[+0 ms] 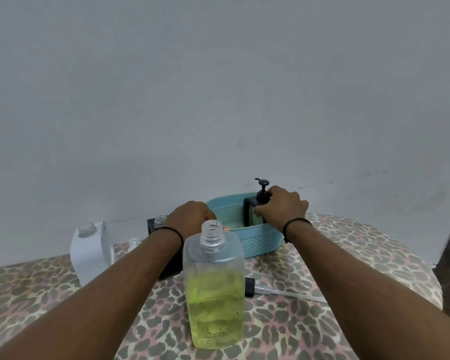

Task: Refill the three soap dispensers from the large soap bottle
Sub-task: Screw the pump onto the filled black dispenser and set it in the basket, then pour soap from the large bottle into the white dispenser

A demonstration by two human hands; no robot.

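Note:
The large clear soap bottle stands uncapped near the table's front, about half full of yellow-green soap. In the teal basket stands a black dispenser with its black pump fitted. My right hand grips that dispenser just below the pump. My left hand rests on the basket's left rim, its fingers hidden behind the big bottle's neck. A second black dispenser stands open behind my left wrist, mostly hidden. A white dispenser stands open at the left.
A black pump cap with a clear tube lies on the leopard-print tablecloth right of the big bottle. A clear pump part lies beside the white dispenser. A grey wall rises right behind the table. The table's rounded edge falls away at the right.

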